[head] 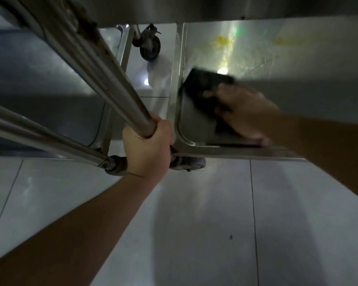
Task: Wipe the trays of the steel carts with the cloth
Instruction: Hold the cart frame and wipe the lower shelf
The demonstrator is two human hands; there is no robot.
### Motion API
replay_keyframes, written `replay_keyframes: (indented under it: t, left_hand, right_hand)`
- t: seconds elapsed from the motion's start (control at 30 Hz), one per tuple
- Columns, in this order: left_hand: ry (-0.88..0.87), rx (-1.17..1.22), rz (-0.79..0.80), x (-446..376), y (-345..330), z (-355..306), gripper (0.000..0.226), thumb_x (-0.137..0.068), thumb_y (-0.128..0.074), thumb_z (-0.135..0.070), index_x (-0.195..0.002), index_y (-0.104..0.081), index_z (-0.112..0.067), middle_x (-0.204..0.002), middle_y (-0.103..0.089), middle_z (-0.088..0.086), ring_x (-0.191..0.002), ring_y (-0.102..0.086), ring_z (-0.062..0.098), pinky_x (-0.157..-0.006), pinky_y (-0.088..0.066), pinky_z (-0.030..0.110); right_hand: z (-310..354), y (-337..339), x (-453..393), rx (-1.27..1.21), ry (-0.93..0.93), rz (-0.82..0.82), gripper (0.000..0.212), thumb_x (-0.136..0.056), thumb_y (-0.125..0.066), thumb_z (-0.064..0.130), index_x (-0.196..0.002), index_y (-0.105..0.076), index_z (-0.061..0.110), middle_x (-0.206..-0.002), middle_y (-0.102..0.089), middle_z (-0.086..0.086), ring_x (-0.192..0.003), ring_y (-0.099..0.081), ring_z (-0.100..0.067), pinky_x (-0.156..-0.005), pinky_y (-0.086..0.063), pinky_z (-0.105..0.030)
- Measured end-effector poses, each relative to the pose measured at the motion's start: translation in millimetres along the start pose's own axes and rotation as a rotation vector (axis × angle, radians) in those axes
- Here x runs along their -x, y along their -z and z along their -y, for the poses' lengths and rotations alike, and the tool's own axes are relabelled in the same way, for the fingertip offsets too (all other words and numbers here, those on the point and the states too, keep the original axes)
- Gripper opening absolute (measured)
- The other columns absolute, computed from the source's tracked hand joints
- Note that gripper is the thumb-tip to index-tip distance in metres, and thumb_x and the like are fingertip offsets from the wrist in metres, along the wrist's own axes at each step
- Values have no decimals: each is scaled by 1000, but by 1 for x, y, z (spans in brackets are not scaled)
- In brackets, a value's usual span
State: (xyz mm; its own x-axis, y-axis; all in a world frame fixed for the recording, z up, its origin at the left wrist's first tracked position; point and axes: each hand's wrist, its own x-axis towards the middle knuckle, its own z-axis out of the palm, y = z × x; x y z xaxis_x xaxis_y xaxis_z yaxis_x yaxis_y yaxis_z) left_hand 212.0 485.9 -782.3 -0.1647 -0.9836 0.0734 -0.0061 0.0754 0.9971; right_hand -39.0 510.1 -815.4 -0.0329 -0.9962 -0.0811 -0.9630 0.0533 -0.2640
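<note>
2 hands are at work under the cart's upper shelf: the left hand (146, 148) has its fingers wrapped tight around a steel upright post (103, 75), while the right hand (244, 112), blurred, presses a dark cloth (205, 87) onto the bottom tray (277, 65) near its left corner. Yellow stains (221, 40) mark the tray farther back. A caster (150, 47) stands on the tiled floor (194, 213).

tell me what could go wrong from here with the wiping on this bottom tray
The yellow stains lie at the far side of the tray, beyond the dark cloth under the right hand, so they may get missed. The cart stands on a caster wheel on smooth floor tiles; it could roll if the left hand lets go of the steel post. The upper shelf hangs close overhead.
</note>
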Motion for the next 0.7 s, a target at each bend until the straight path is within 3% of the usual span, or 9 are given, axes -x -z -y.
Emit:
replay_keyframes:
  t: [0.07, 0.13, 0.3, 0.5, 0.6, 0.7]
  left_hand:
    - [9, 8, -11, 0, -1, 0, 23, -75, -58, -21, -55, -50, -30, -49, -47, -7, -47, -49, 15, -49, -44, 29]
    - [35, 15, -46, -1, -1, 1, 23, -74, -59, -22, -55, -49, -29, -49, -45, -4, -47, -48, 16, -49, -42, 30]
    - [77, -45, -116, 0, -3, 4, 24, -74, -61, -18, -60, -45, -6, -55, -48, 9, -51, -49, 25, -51, -43, 36]
    - [93, -51, -130, -1, -3, -3, 32, -78, -59, -12, -51, -63, -30, -53, -58, -2, -56, -61, 19, -63, -57, 34]
    - [108, -64, -152, 5, -6, -9, 34, -79, -59, -12, -53, -67, -32, -54, -60, -3, -62, -65, 18, -68, -60, 30]
    - [103, -212, -199, 10, -6, -14, 18, -79, -61, -18, -72, -68, -2, -61, -60, 2, -60, -61, 10, -58, -54, 23]
  right_hand:
    - [2, 5, -36, -31, -253, -71, 52, -106, -33, 45, -155, -39, 27, -165, -38, 0, -155, -27, -22, -125, -19, -44]
    - [23, 1, -58, -55, -347, -70, 59, -106, -28, 46, -162, -29, 29, -171, -26, 4, -159, -17, -19, -128, -10, -47]
    - [95, -16, -34, -59, -11, 33, 57, -105, -32, 44, -162, -30, 37, -170, -28, 6, -158, -21, -22, -128, -14, -52]
    - [91, -29, 27, 29, 315, 94, 54, -109, -30, 48, -161, -33, 34, -169, -29, 8, -159, -17, -17, -129, -5, -43]
    - [67, -22, 43, 47, 301, 96, 58, -108, -22, 50, -161, -34, 30, -167, -34, 6, -158, -19, -16, -127, -5, -41]
    - [38, -19, 61, 50, 213, 101, 64, -105, -13, 55, -163, -27, 30, -170, -28, 8, -159, -13, -10, -128, -3, -39]
